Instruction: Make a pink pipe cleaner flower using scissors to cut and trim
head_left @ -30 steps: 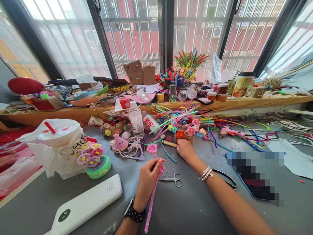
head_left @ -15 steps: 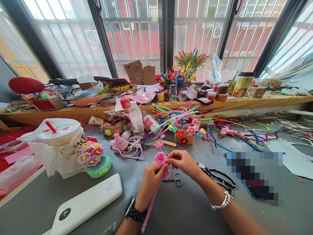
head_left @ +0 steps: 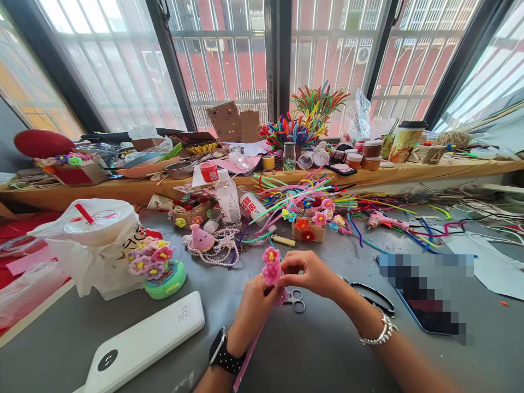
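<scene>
Two hands: my L hand (head_left: 251, 305) clamps slim fuzzy pink stem (head_left: 251, 352); R hand (head_left: 313, 275) pinches round fuzzy pink flowers (head_left: 271, 272).
Flowers: btwn hands' fingertips; better press gently.
Stem: hold firm, w/o bending.

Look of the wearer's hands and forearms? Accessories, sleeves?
No gloves or sleeves show. On the left hand's wrist: a watch with a rectangular case and a black band dotted white. On the right hand's wrist: a silver-coloured bracelet.
</scene>
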### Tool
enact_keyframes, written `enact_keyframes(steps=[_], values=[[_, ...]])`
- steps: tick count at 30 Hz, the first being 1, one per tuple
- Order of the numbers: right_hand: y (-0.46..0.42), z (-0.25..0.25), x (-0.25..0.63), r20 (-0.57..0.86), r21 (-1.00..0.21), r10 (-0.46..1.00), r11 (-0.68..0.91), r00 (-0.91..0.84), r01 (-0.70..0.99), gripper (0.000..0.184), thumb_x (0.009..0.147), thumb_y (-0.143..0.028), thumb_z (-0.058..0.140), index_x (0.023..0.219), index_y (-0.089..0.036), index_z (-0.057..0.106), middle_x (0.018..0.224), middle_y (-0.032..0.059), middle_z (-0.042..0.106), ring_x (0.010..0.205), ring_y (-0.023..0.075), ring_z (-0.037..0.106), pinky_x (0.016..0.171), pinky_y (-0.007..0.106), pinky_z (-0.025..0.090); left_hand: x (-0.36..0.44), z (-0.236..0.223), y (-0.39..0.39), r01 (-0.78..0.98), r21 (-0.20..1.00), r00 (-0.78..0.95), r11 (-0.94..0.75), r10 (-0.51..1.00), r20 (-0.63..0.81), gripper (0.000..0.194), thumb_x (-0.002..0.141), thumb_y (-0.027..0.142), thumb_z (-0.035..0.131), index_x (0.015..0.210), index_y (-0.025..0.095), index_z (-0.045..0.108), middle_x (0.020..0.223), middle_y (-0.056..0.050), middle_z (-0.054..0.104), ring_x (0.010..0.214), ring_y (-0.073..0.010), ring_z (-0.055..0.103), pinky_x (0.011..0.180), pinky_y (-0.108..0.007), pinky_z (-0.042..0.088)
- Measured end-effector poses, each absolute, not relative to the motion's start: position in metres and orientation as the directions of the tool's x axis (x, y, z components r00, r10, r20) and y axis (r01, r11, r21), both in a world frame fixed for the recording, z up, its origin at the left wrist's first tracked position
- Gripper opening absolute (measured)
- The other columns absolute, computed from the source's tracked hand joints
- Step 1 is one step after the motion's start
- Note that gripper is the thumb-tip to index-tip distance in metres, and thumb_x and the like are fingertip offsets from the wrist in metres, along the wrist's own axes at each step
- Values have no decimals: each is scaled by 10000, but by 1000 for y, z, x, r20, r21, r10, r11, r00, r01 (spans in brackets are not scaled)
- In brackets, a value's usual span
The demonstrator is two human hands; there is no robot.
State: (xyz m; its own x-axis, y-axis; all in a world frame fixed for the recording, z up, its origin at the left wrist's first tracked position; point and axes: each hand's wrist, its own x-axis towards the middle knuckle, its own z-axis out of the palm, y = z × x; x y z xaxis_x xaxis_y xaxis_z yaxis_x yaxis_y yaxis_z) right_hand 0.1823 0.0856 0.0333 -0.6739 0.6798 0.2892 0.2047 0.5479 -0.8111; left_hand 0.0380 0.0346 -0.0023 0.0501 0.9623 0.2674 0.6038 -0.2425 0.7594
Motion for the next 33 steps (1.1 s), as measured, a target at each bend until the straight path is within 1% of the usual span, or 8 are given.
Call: enact_keyframes(steps=[3,6,9,11,12,17,28,33], values=[[85,36,180,335,-752,664,616,-668,235,120,729,-238,574,694,-146,643,629,-6,547,562,94,468,501,182,367,39,1,34,561,790,51,-245,964,262,287,751,324,477,614,154,664,566,-19,583,531,-138,484,491,-221,338],[95,43,183,380,-770,732,589,-566,245,142,735,-244,553,665,-141,621,571,-16,543,510,89,459,464,177,354,38,3,34,509,828,21,-235,965,261,264,750,337,486,757,166,686,628,-32,610,576,-149,516,545,-232,383],[119,58,196,501,-747,817,575,-287,333,199,754,-304,520,679,-143,610,535,-20,542,459,88,445,428,180,331,36,4,34,452,870,-51,-194,969,243,282,756,356,479,867,179,669,670,-30,619,620,-152,531,582,-233,400],[140,70,206,642,-675,767,577,-20,460,234,767,-343,499,708,-140,600,563,-4,562,485,100,474,465,192,351,34,4,34,424,890,-80,-170,971,223,295,760,362,471,883,176,664,665,-23,610,616,-145,526,570,-227,398],[151,74,210,684,-635,728,563,45,530,256,774,-360,486,702,-140,595,563,2,568,486,106,483,473,197,355,34,4,34,414,896,-84,-161,973,213,300,760,364,470,885,172,663,657,-19,605,606,-142,520,559,-224,395],[193,84,221,644,-412,761,430,-77,803,258,796,-319,459,715,-134,620,647,47,649,578,138,568,558,209,377,35,4,33,398,906,-92,-147,976,199,298,760,359,469,873,166,666,690,-27,621,626,-143,527,570,-226,396],[221,78,216,441,-223,869,348,-224,910,183,724,-253,542,720,-147,691,661,71,682,668,179,604,571,222,368,33,3,34,407,900,-81,-155,975,205,298,757,364,468,870,175,669,735,-43,650,668,-157,546,616,-241,414],[226,89,220,421,-155,869,351,-260,923,246,768,-293,494,809,-140,683,735,86,681,708,184,599,600,232,371,36,3,33,346,931,-86,-113,985,152,293,735,376,498,858,155,647,661,-26,627,572,-134,525,534,-216,405]])
